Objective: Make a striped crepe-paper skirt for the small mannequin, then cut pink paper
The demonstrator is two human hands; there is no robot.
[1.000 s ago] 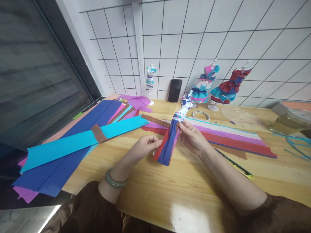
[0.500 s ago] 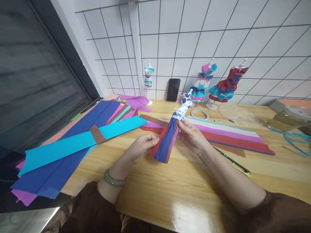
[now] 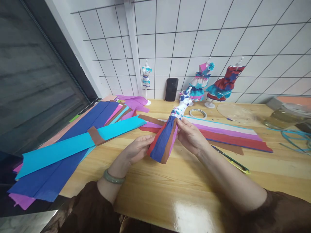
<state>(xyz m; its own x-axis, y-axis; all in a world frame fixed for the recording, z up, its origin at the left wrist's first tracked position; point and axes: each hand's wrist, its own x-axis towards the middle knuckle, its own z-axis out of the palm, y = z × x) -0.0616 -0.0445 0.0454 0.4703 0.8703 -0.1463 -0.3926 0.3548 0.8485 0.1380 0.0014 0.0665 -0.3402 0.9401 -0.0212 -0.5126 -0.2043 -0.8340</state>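
- We find the small dress form (image 3: 184, 104) between the two hands, tilted, its neck leaning away to the right and its striped skirt (image 3: 159, 142) flaring toward us.
- We see the left hand (image 3: 139, 148) with thumb and fingers pinched together at the red left edge of the skirt (a green bangle (image 3: 114, 178) circles that wrist).
- We see the right hand (image 3: 190, 136) closed in a pinch on the skirt's right side, just below the waist; some of its fingers are hidden from us.
- We cannot tell whether the form touches the wooden table (image 3: 145, 194).
- To the left we have a turquoise strip (image 3: 119, 129), crossed by a brown band (image 3: 96, 136), on top of a dark blue sheet (image 3: 53, 176).
- To the right, near the right forearm, we note a red strip (image 3: 235, 140) and a cutter (image 3: 232, 160).
- Behind, we spot a tape roll (image 3: 194, 117) lying flat and a phone (image 3: 171, 89) leaning on the wall.
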